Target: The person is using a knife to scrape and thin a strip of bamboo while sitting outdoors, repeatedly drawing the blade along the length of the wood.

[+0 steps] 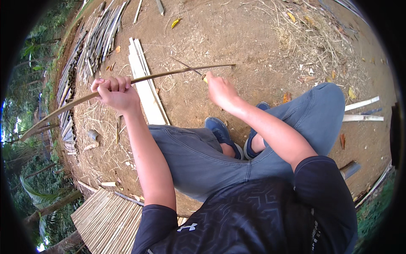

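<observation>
My left hand (pixel 116 95) is closed around a long, curved bamboo strip (pixel 63 109), which slants from the far left up to the middle of the view. In my right hand (pixel 220 89) is a knife (pixel 186 65) with a yellowish handle; the fingers wrap round that handle. Its thin dark blade points up and left and crosses the strip just beyond my right hand. Whether the edge presses into the bamboo I cannot tell. My knees are bent and spread below, with dark blue shoes (pixel 219 132) on the ground.
Pale split boards (pixel 146 84) lie beyond my left knee. Stacked bamboo pieces (pixel 99 40) line the far left. A slatted bamboo surface (pixel 110 222) is at lower left. Shavings (pixel 321 42) cover ground at upper right; pale strips (pixel 363 117) lie beside my right knee.
</observation>
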### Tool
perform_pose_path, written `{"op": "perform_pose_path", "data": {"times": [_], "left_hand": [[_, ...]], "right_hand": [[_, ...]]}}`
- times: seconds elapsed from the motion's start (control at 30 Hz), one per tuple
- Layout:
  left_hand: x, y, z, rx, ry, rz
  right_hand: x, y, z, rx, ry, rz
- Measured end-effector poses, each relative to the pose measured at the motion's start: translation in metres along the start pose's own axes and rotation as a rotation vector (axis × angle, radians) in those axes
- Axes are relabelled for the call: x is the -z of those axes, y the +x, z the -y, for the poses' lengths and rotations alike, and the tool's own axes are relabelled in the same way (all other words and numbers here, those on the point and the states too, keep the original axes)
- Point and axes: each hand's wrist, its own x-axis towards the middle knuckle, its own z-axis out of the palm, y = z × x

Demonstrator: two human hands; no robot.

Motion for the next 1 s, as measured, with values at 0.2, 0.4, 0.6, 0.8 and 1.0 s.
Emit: {"op": "perform_pose_path", "data": {"times": [0.2, 0.4, 0.6, 0.8, 1.0], "left_hand": [[0.002, 0.010, 0.003, -0.010, -0.096, 0.077], [0.013, 0.016, 0.007, -0.032, -0.101, -0.025], [0.014, 0.014, 0.013, 0.019, -0.190, -0.113], [0.013, 0.016, 0.012, 0.048, -0.236, -0.053], [0.010, 0.013, 0.006, 0.046, -0.225, -0.024]], "right_hand": [[0.009, 0.012, -0.004, -0.164, -0.189, -0.085], [0.001, 0.023, -0.008, -0.263, -0.312, -0.157], [0.002, 0.032, -0.009, -0.160, -0.320, -0.082], [0.002, 0.034, -0.017, -0.166, -0.378, -0.105], [-0.002, 0.040, -0.034, -0.103, -0.380, -0.123]]}}
